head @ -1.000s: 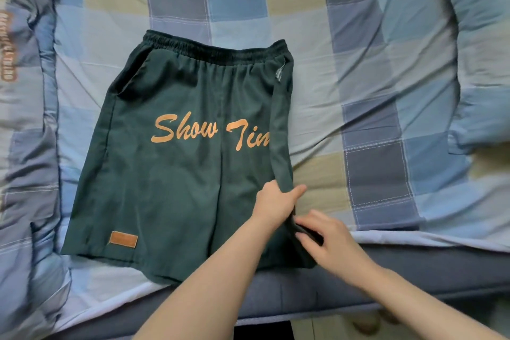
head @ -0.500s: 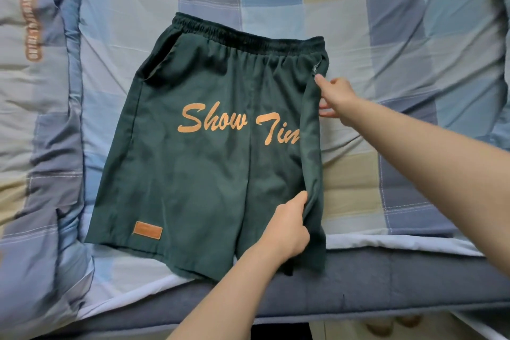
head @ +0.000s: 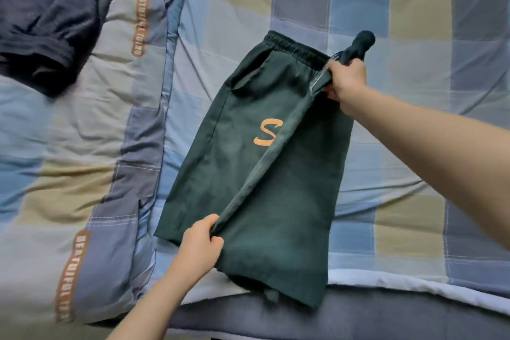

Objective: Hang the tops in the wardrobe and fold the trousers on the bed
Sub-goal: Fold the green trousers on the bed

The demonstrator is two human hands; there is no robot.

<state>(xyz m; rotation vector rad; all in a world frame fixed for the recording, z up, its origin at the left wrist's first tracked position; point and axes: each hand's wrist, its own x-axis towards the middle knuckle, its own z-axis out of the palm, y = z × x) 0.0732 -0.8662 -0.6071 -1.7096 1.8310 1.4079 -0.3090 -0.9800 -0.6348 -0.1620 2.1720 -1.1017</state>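
Dark green shorts lie on the checked bed sheet, waistband away from me. Their right half is turned over onto the left half, so only an orange "S" of the lettering shows. My right hand grips the waistband's right end, bunched and lifted a little. My left hand pinches the hem corner of the folded-over leg near the bed's front edge. The fold's edge runs diagonally between my two hands.
A folded quilt with orange lettering lies along the left of the bed. A crumpled dark navy garment sits on it at the top left. The grey mattress edge runs along the bottom.
Both hands have carried the shorts' right side leftward over the left half, hiding most of the lettering. The view has shifted right, bringing the navy garment into sight.
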